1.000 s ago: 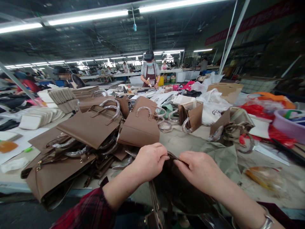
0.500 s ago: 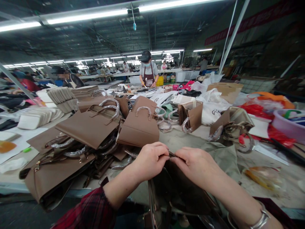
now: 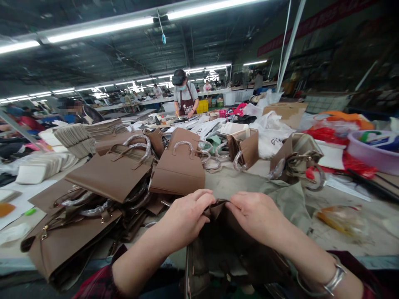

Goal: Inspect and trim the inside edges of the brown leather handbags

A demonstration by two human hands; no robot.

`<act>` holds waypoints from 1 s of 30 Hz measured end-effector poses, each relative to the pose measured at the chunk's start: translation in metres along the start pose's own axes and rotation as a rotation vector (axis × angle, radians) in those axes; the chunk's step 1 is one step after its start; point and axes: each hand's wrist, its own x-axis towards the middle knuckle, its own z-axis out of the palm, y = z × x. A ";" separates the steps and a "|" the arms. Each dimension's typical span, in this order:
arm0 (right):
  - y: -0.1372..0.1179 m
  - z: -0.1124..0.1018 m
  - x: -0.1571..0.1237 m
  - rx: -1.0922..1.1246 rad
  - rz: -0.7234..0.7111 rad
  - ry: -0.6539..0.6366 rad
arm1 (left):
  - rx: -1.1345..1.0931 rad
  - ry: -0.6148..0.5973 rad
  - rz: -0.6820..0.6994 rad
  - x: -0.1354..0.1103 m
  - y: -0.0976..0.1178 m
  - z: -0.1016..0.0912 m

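Note:
A dark brown handbag (image 3: 232, 245) hangs open at the table's near edge, its inside facing me. My left hand (image 3: 190, 214) pinches the far upper rim of the bag, thumb and fingers closed on it. My right hand (image 3: 254, 214) grips the same rim a short way to the right. Between the two hands the edge shows a small fold. The lower part of the bag is dark and partly out of view. Just beyond my left hand stands a brown handbag (image 3: 179, 172) with a plastic-wrapped handle.
Brown handbags (image 3: 109, 170) lie piled on the left. Stacks of pale panels (image 3: 46, 166) sit behind them. Further right are an open bag (image 3: 296, 158), a purple basin (image 3: 374, 153) and a plastic packet (image 3: 341, 220). A co-worker (image 3: 186, 97) stands across the table.
My hands have moved slightly apart along the bag's rim, and the left has shifted a little left. More of the folded edge now shows between them. The view has turned slightly.

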 end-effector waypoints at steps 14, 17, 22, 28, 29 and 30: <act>0.005 -0.004 -0.002 0.105 -0.006 -0.014 | 0.063 0.036 -0.008 0.015 0.002 0.011; 0.004 -0.005 0.003 0.105 -0.037 -0.017 | 0.056 0.051 -0.033 0.016 0.003 0.013; -0.002 -0.004 0.013 0.038 -0.017 -0.021 | 0.044 0.065 -0.077 0.016 0.003 0.014; -0.001 -0.003 0.015 0.002 0.007 -0.009 | 0.006 0.065 -0.143 0.007 0.001 0.008; -0.001 -0.002 0.014 0.007 0.002 -0.008 | 0.015 0.072 -0.144 0.005 0.000 0.007; 0.000 -0.002 0.014 0.013 -0.003 -0.006 | 0.028 0.082 -0.135 0.003 -0.001 0.006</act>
